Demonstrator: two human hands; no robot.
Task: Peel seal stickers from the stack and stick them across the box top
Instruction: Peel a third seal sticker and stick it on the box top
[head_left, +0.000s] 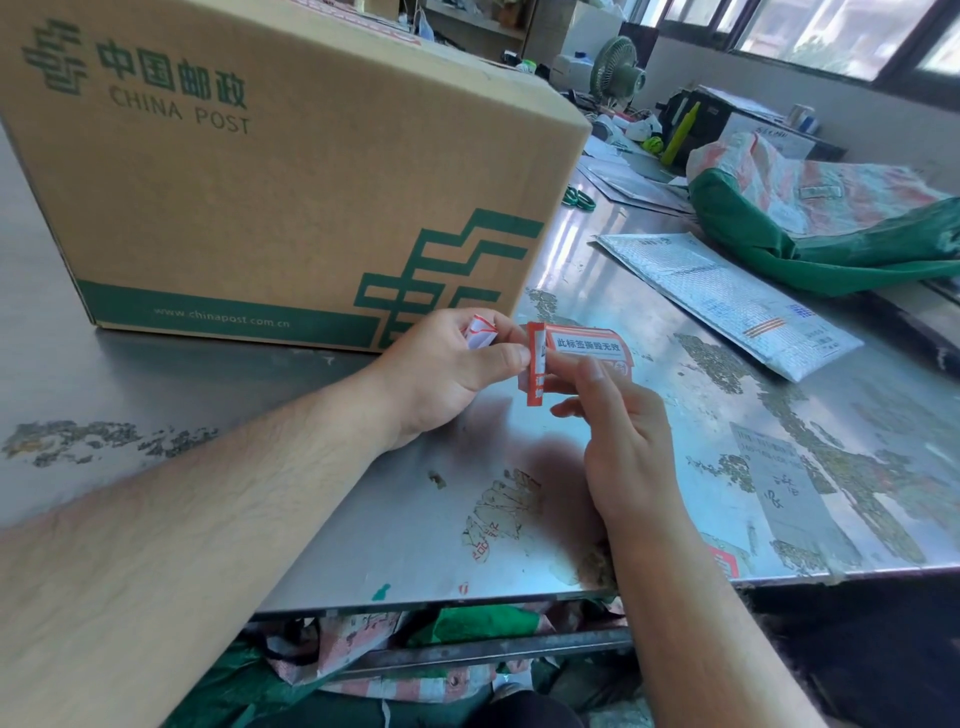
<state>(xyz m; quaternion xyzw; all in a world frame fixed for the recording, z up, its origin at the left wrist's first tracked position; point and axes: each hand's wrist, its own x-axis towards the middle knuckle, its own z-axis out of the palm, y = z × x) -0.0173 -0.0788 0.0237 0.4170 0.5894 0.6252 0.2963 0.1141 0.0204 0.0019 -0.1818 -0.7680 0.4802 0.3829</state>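
Forearms converge; left hand (447, 364) pinches (thumb over forefinger); right hand (618, 431) pinches beside it.

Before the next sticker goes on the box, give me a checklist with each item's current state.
1. Right hand holds the sticker stack: ok.
2. Left hand pinches the top sticker by its lifted edge: ok.
3. Top sticker fully off the stack: not ok, only its left end is peeled up.
4. Left hand free of scrap: not ok, crumpled paper sits in its fingers.
5. Box stands on the table right behind the hands: ok.
6. Bare spot on the box top: cannot tell, top barely in view.
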